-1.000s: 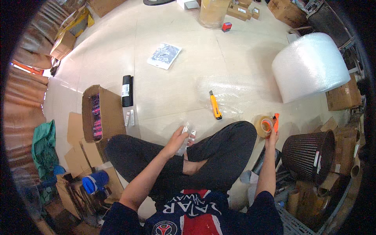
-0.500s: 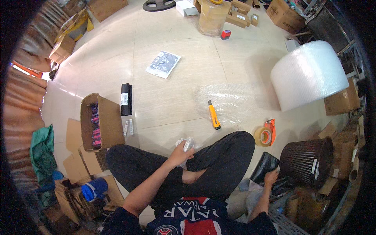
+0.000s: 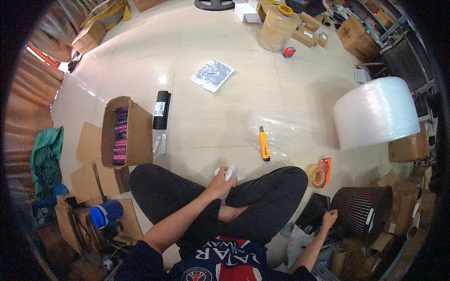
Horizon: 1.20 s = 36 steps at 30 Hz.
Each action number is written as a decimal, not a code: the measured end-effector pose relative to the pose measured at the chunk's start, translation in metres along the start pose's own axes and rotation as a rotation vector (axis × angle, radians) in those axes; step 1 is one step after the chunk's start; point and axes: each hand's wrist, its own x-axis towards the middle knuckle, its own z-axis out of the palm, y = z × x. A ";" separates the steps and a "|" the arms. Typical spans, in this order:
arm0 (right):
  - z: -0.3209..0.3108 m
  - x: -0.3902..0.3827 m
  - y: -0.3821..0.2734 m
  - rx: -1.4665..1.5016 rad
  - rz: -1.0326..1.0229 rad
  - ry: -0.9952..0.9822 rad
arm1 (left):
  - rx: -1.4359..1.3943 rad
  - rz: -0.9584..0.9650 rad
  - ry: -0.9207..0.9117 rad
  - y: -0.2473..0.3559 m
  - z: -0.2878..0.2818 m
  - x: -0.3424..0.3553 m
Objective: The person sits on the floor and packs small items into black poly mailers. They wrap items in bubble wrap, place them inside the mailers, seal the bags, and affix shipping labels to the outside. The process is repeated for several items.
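My left hand (image 3: 219,185) is closed around a small bundle in clear bubble wrap (image 3: 230,173), held above my crossed legs. What is inside the wrap cannot be made out. Off to the right, my right hand (image 3: 330,218) has its fingers closed at the edge of a black plastic mailer bag (image 3: 315,209), beside a dark slatted basket (image 3: 358,210). A yellow box cutter (image 3: 264,145) lies on a flat piece of bubble wrap (image 3: 281,124) in front of me. To the right of my knee stands an orange tape dispenser (image 3: 323,172) with a roll of tape.
A carton of pink and purple packs (image 3: 144,136) stands at left, near a black roll (image 3: 161,110) and two small white strips. Farther off lie a flat grey packet (image 3: 212,75) and a red stamp (image 3: 289,52). A big bubble wrap roll (image 3: 375,112) stands at right.
The view has shifted, so floor things sit slightly farther right. My right hand has risen a little beside the basket, at the black bag. The left hand still holds the bundle.
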 end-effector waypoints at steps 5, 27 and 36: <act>-0.054 -0.002 -0.150 0.633 -0.387 0.057 | 0.081 0.090 0.124 -0.007 0.000 0.013; 0.178 -0.188 -0.436 0.968 -0.483 -1.355 | 0.426 0.209 0.546 0.016 -0.070 0.102; 0.219 -0.068 -0.426 0.607 -0.373 -0.720 | 0.976 0.005 0.620 -0.011 -0.092 0.104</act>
